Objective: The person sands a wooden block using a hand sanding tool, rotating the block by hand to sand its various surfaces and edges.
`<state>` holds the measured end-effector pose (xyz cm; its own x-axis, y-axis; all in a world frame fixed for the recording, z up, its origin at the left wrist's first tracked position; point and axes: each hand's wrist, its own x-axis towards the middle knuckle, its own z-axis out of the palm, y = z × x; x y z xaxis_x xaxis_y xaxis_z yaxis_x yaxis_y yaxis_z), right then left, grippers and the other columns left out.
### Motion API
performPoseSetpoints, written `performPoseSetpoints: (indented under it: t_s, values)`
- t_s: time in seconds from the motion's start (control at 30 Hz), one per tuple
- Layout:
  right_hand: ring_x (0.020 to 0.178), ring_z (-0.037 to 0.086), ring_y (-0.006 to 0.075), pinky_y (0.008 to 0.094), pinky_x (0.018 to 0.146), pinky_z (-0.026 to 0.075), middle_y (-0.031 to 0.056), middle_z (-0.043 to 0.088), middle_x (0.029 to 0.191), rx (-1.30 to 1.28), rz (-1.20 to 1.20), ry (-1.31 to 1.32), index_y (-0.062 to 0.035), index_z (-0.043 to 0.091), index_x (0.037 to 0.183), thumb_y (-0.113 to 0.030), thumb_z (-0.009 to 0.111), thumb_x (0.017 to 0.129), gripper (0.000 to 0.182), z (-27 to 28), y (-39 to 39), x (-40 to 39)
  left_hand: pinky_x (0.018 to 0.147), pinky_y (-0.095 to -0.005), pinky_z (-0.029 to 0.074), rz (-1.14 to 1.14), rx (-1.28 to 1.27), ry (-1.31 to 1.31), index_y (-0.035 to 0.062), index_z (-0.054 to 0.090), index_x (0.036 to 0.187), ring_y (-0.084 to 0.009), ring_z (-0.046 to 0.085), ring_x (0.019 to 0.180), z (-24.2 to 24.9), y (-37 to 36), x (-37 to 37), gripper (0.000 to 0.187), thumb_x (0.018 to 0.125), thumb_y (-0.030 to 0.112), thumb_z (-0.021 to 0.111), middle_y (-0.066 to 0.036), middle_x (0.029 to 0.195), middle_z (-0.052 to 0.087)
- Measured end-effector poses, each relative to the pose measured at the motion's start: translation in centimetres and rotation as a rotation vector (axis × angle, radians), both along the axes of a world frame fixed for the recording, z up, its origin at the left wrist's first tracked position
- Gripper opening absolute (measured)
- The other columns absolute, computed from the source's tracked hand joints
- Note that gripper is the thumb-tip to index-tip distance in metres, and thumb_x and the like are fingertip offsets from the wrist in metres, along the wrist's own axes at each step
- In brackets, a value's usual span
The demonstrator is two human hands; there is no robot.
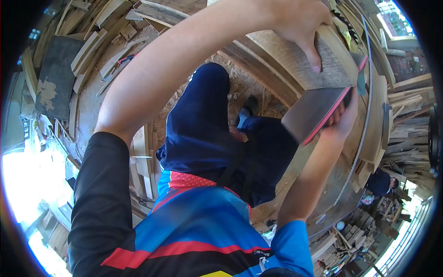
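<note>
Both hands [305, 25] on the work

The left hand, part-open, braces the wooden block [333, 64] beneath it, thumb against its face. Touching the block, the red-edged board [313, 110] rests in the right hand's [344, 117] curled fingers.

Pink-edged dark saw blade [318, 108]

Left arm [152, 78] makes the big sweep here, elbow bent at nine o'clock, forearm crossing high to one o'clock! That left hand [302, 23] is palm down, thumb [314, 60] pointing to about five, its fingertips hidden. And the right arm [314, 177]: elbow between four and five, forearm angling up to a right hand [344, 117] just shy of three, fingers [336, 115] curled, below the left!
</note>
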<state>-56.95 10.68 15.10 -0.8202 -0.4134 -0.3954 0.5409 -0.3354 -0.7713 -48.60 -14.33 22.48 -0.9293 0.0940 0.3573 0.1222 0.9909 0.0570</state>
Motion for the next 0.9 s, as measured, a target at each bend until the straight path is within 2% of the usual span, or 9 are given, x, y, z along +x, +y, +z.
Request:
performPoseSetpoints:
  t_s: [0.03,0.13,0.23,0.33,0.43,0.63,0.73,0.83,0.9]
  values:
    - [0.03,0.027,0.004,0.0211,0.026,0.021,-0.0092,0.031,0.046,0.045,-0.072,-0.023,-0.0137,0.054,0.077,-0.045,0.056,0.105,0.043,0.5,-0.7,-0.6,0.08,-0.0457,0.057,0.006,0.023,-0.065,0.0072,0.077,0.093,-0.036,0.074,0.09,1.0,0.5,0.8,0.07,0.063,0.071,0.082,-0.016,0.087,0.076]
    - [0.029,0.023,0.0046,0.0227,0.026,0.019,-0.0093,0.026,0.046,-0.036,-0.06,-0.034,-0.015,0.054,0.077,-0.044,0.056,0.106,0.041,0.7,-1.2,-0.3,0.081,-0.0455,0.057,0.068,0.009,-0.022,0.0072,0.077,0.093,-0.0358,0.074,0.089,1.8,1.9,2.8,0.071,0.063,0.072,0.082,-0.016,0.086,0.076]
    - [0.043,0.049,0.0085,0.0265,0.04,0.045,-0.0056,0.049,0.057,-0.291,0.377,0.173,-0.0109,0.063,0.095,-0.042,0.056,0.106,0.034,-2.1,2.2,-1.5,0.08,-0.0455,0.057,0.016,0.003,0.04,0.0072,0.077,0.093,-0.0355,0.074,0.089,1.0,1.0,2.6,0.072,0.063,0.073,0.082,-0.016,0.086,0.076]
    - [0.084,0.07,0.0164,0.0346,0.078,0.058,0.0017,0.07,0.093,0.063,-0.09,0.212,-0.0071,0.065,0.118,-0.039,0.055,0.107,0.035,-0.1,-0.7,1.0,0.079,-0.0453,0.057,0.014,-0.042,0.059,0.0071,0.077,0.092,-0.0346,0.075,0.089,0.1,0.6,1.3,0.073,0.063,0.074,0.081,-0.016,0.085,0.076]
    - [0.118,0.064,0.0211,0.0381,0.103,0.049,0.0066,0.066,0.127,0.123,-0.048,0.295,-0.0063,0.062,0.13,-0.037,0.055,0.107,0.039,-1.2,0.1,-0.9,0.079,-0.0445,0.058,0.064,-0.062,-0.02,0.0083,0.077,0.094,-0.0336,0.075,0.089,0.2,0.9,0.9,0.072,0.064,0.074,0.08,-0.015,0.085,0.076]
    - [0.115,0.064,0.0184,0.0355,0.099,0.051,0.0062,0.067,0.123,0.034,0.008,0.323,-0.0058,0.062,0.128,-0.035,0.056,0.107,0.036,-2.1,-0.2,-2.0,0.079,-0.044,0.058,0.053,-0.006,-0.107,0.012,0.078,0.103,-0.033,0.075,0.089,1.3,1.0,1.5,0.072,0.066,0.074,0.08,-0.013,0.088,0.076]
    - [0.112,0.065,0.0179,0.0352,0.099,0.051,0.0063,0.067,0.121,0.02,0.017,0.288,-0.0047,0.062,0.127,-0.034,0.057,0.107,0.036,-2.5,0.0,-1.7,0.08,-0.0442,0.058,0.049,0.012,-0.022,0.0135,0.078,0.105,-0.033,0.075,0.09,0.8,1.0,1.6,0.071,0.066,0.073,0.08,-0.013,0.089,0.077]
    - [0.11,0.066,0.0182,0.0352,0.096,0.052,0.0075,0.068,0.119,0.155,0.037,0.354,-0.0038,0.062,0.127,-0.034,0.057,0.106,0.037,-2.6,1.3,0.0,0.08,-0.0447,0.058,0.061,0.01,-0.029,0.0146,0.078,0.106,-0.0327,0.075,0.09,0.8,1.1,1.6,0.071,0.066,0.073,0.08,-0.012,0.089,0.077]
    - [0.107,0.067,0.0181,0.0352,0.094,0.053,0.0077,0.068,0.115,0.12,0.038,0.326,-0.0037,0.063,0.126,-0.034,0.058,0.106,0.037,-2.5,2.4,1.1,0.08,-0.0446,0.058,0.042,0.028,-0.031,0.0148,0.077,0.11,-0.0323,0.075,0.091,0.3,0.9,0.9,0.072,0.065,0.071,0.081,-0.012,0.09,0.077]
